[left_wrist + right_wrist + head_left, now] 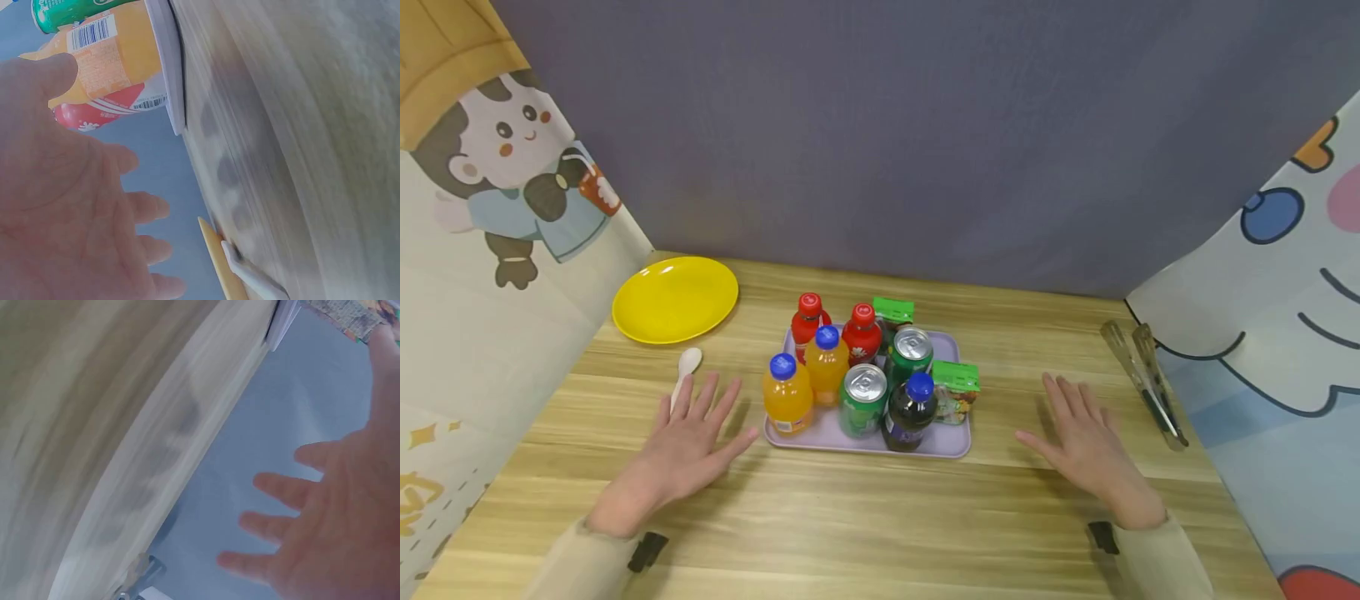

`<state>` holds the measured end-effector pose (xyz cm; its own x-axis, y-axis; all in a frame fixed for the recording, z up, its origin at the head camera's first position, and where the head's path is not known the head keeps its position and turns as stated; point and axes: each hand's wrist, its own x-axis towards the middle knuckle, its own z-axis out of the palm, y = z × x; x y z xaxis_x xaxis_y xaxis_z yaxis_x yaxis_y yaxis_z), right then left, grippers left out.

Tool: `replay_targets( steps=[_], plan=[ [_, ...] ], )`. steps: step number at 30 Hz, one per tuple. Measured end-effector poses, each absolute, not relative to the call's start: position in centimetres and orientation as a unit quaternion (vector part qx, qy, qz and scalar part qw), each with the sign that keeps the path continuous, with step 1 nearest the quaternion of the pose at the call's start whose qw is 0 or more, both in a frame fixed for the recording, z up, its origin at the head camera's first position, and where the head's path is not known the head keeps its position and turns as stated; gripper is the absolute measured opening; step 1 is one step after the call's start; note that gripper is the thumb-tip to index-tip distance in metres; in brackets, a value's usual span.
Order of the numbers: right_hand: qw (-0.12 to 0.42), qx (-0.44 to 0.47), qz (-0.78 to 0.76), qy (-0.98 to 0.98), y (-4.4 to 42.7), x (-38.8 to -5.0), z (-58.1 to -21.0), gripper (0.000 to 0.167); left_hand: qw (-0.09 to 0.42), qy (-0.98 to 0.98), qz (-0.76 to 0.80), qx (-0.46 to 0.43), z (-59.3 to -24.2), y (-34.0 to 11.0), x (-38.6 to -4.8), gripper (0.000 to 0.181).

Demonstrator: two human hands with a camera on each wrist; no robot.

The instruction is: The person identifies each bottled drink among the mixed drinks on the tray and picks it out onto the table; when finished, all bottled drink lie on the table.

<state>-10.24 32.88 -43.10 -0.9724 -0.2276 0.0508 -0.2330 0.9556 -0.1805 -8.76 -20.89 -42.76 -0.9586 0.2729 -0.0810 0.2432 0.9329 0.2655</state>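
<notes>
Palm down and fingers spread, the left hand (681,454) hovers left of a lilac tray (827,442), close to a white spoon (688,362). The right hand (1090,446) is held over the wood to the tray's right, fingers extended. Neither hand holds anything. On the tray stand two orange drink bottles (787,400), two red bottles (862,335), two green cans (862,402), a dark bottle with a blue cap (911,413) and two green-topped packets (956,390). In the left wrist view an orange bottle (125,53) appears beyond the thumb of the left hand (69,206).
A yellow plate (675,300) lies at the back left of the wooden table (850,525). Metal tongs (1146,379) lie at the right side. A grey-blue cloth wall (880,142) stands behind, with printed panels at both sides.
</notes>
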Motion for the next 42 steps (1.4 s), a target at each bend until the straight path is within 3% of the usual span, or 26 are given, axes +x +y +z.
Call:
replay_targets(
  steps=[10, 26, 37, 42],
  plan=[
    [0.07, 0.155, 0.186, -0.968, 31.6, -10.9, -42.5, 0.088, 0.031, 0.966, 0.203, 0.156, -43.2, -20.4, -9.1, 0.071],
    [0.239, 0.214, 0.273, -0.907, 29.2, -11.4, -41.2, 0.078, 0.019, 0.924, 0.363, 0.117, -43.3, -19.3, -9.0, 0.079],
    [0.288, 0.234, 0.304, -0.877, 27.2, -11.1, -39.9, 0.061, 0.078, 0.878, 0.468, 0.067, -43.5, -18.8, -9.5, 0.074],
    [0.273, 0.225, 0.317, -0.88, 26.1, -10.9, -39.3, 0.058, 0.099, 0.86, 0.498, 0.048, -44.2, -18.7, -9.5, 0.073]
  ],
)
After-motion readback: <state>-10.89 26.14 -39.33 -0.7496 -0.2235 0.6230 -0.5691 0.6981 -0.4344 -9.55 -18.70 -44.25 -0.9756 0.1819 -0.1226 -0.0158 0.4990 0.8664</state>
